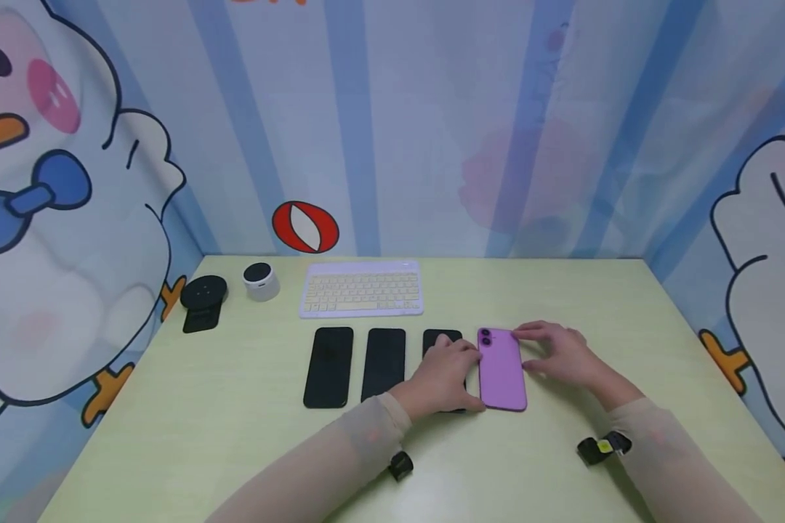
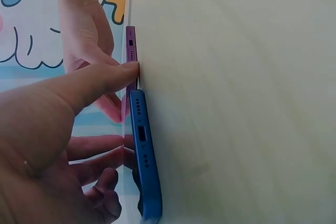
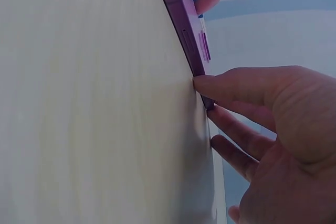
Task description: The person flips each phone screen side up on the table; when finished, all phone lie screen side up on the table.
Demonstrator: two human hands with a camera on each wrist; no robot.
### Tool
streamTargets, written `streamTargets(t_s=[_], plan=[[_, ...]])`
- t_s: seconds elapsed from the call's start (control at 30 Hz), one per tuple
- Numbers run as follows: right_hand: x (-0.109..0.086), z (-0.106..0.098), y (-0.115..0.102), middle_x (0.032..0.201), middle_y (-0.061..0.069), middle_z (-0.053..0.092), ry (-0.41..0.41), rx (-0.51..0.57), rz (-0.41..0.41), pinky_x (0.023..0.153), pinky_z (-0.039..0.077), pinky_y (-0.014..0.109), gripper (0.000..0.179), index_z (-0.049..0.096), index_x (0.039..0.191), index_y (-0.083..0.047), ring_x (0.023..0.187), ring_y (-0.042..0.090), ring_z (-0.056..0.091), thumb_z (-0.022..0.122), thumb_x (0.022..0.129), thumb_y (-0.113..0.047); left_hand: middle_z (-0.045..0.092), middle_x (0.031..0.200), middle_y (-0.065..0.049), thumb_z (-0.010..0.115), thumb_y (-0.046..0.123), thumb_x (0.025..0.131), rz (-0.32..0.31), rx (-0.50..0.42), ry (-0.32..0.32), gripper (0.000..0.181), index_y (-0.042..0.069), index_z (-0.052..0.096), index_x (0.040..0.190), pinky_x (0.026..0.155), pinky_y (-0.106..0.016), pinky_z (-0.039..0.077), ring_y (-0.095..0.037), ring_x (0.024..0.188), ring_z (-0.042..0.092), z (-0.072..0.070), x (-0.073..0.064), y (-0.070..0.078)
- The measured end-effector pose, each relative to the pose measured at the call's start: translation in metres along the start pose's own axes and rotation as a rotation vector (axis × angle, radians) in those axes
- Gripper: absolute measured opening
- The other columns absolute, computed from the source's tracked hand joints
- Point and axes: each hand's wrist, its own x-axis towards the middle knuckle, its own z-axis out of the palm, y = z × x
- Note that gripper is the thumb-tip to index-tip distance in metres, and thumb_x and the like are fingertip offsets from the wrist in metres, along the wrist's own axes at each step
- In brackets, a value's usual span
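Note:
A purple phone [image 1: 502,374] lies back up on the table, its two camera lenses at the upper left. My left hand [image 1: 440,379] touches its left side, thumb near the bottom corner and fingertips higher along the edge. On the other side, my right hand [image 1: 562,354] touches the right edge and the area of the top right corner with extended fingers. Under my left hand lies a dark-screened phone [image 1: 433,338], partly covered; its blue frame [image 2: 144,140] shows in the left wrist view. The purple phone's side edge [image 3: 186,30] appears in the right wrist view.
Two more black-screened phones, one [image 1: 329,367] at the far left of the row and another [image 1: 384,362] beside it, lie face up. Behind them sits a white and lilac keyboard [image 1: 362,292]. A small white cylinder [image 1: 262,283] and a black folding stand [image 1: 204,292] are at the back left.

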Motion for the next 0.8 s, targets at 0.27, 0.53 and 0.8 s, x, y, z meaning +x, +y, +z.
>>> streamTargets(t_s=[0.27, 0.53, 0.8], plan=[[-0.0020, 0.0012, -0.0021, 0.147, 0.024, 0.056, -0.017, 0.080, 0.050, 0.111, 0.035, 0.070, 0.061, 0.063, 0.140, -0.002, 0.139, 0.053, 0.045, 0.084, 0.083, -0.011, 0.059, 0.146, 0.001, 0.087, 0.053, 0.076, -0.027, -0.053, 0.006, 0.082, 0.016, 0.061, 0.144, 0.091, -0.028, 0.042, -0.018, 0.112, 0.045, 0.0004, 0.0002, 0.0027], [-0.0015, 0.0036, 0.0018, 0.149, 0.027, 0.052, -0.025, 0.151, 0.064, 0.113, 0.034, 0.067, 0.067, 0.061, 0.141, 0.000, 0.140, 0.054, 0.042, 0.086, 0.080, -0.007, 0.058, 0.147, 0.000, 0.088, 0.049, 0.075, -0.030, -0.084, 0.001, 0.084, 0.014, 0.060, 0.145, 0.092, -0.028, 0.042, -0.018, 0.113, 0.044, 0.0019, 0.0004, 0.0030], [-0.0046, 0.0004, 0.0016, 0.152, 0.024, 0.050, 0.001, 0.194, 0.110, 0.115, 0.031, 0.068, 0.069, 0.059, 0.144, -0.003, 0.144, 0.053, 0.038, 0.086, 0.081, -0.011, 0.055, 0.151, 0.002, 0.088, 0.049, 0.076, -0.040, -0.081, -0.023, 0.084, 0.015, 0.058, 0.147, 0.095, -0.030, 0.042, -0.018, 0.116, 0.044, 0.0003, -0.0003, 0.0033]])
